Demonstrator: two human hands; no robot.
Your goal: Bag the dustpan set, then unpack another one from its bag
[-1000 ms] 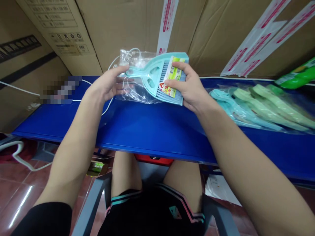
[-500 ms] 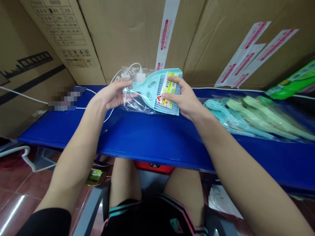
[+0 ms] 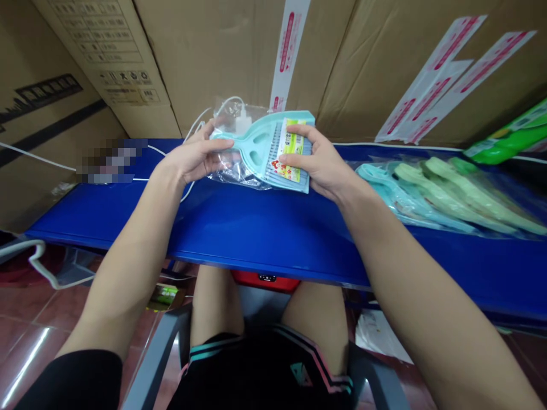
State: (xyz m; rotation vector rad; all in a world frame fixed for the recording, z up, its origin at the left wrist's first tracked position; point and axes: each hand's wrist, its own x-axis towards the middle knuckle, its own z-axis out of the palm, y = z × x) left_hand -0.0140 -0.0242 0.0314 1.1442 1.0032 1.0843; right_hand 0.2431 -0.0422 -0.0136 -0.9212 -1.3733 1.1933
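Currently my left hand (image 3: pixel 192 159) and right hand (image 3: pixel 320 162) are apart, both gripping a teal dustpan-and-brush set (image 3: pixel 260 145) over the blue table (image 3: pixel 192 228). Step judged as bagging; the next move calls for seating it in the clear plastic bag (image 3: pixel 233 176).

Room along the blue shelf (image 3: pixel 256 228); bagged dustpans (image 3: pixel 440 199) to the right, cartons (image 3: pixel 239 57) behind.

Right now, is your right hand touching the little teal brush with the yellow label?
Touching. The head view shows the right hand wrapped over the end of the teal hand brush, partly covering its yellow label.
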